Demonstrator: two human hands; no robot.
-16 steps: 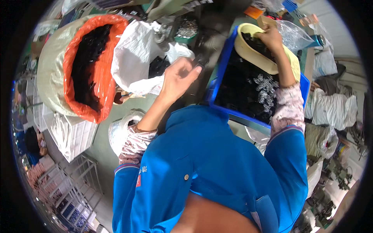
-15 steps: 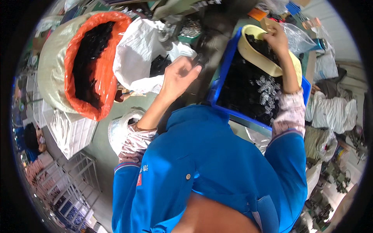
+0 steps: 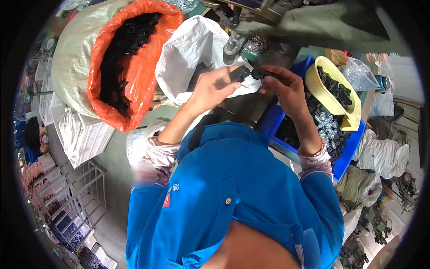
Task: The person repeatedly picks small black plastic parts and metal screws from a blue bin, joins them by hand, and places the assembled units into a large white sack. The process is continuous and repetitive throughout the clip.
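Note:
Between thumb and fingers, my left hand pinches a small black plastic part. Close beside it, my right hand grips another small black part. The two parts nearly meet in front of my chest; whether they touch I cannot tell. Behind my left hand stands a white woven sack with dark pieces inside. Right of my right hand, a pale yellow scoop-shaped tub holding black parts sits over a blue tray. Black parts and a heap of clear pieces lie in the tray.
On the left, a large sack with an orange liner holds many black parts. A metal machine piece rises behind the hands, near a green box of small metal bits. White stacked cartons stand at the lower left.
My right hand has come away from the yellow tub, moving left to beside my left hand, and now holds a black part. My view has shifted, so the sacks appear farther right.

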